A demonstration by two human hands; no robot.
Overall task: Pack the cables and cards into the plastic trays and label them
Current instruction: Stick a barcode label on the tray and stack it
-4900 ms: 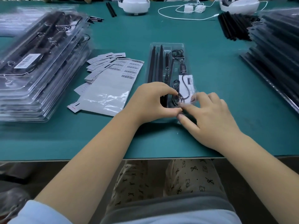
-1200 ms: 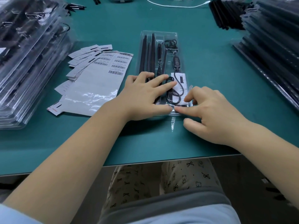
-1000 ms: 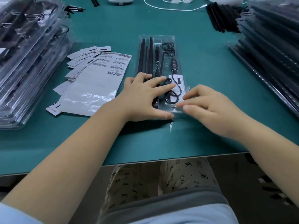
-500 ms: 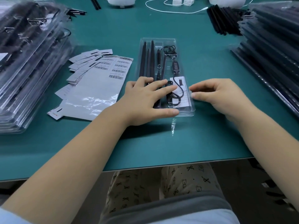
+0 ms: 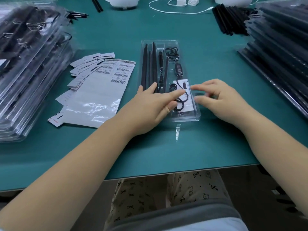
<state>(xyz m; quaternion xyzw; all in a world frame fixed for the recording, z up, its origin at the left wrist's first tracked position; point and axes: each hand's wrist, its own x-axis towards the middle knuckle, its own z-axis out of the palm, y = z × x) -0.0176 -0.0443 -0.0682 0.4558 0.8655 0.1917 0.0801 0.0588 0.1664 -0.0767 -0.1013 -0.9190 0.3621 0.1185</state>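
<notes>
Where the wide teal surface [image 5: 216, 147] stretches out before the person, tall stacks of clear plastic trays holding dark parts [image 5: 28, 67] rise along its left edge, and a leaning stack of dark filled trays [image 5: 281, 52] lines its right edge. Behind that right stack lies a bundle of loose black rods [image 5: 228, 20], and a thin white cable [image 5: 180, 11] loops along the far edge.

At the middle of the surface lies the long clear plastic tray [image 5: 185, 118], its length running away from the person. Long black rods [image 5: 148, 67] fill its left channels, a black cable with an inline controller [image 5: 178, 70] runs down its right side, and a white card [image 5: 190, 106] sits under the cable's loops at the near end. Just left of the tray lies a glossy sheet of barcode labels [image 5: 100, 97], overlapping a fanned pile of small white cards [image 5: 86, 64].

The left hand [image 5: 155, 105] lies flat on the near left part of the tray, fingers straight, its grip slack and holding nothing. The right hand [image 5: 221, 99] is at the tray's right rim with fingers lightly bent, the fingertips [image 5: 197, 98] blurred; I cannot tell whether its grip pinches anything. A small strip of clear film [image 5: 178, 133] lies on the surface just near the tray's near end.
</notes>
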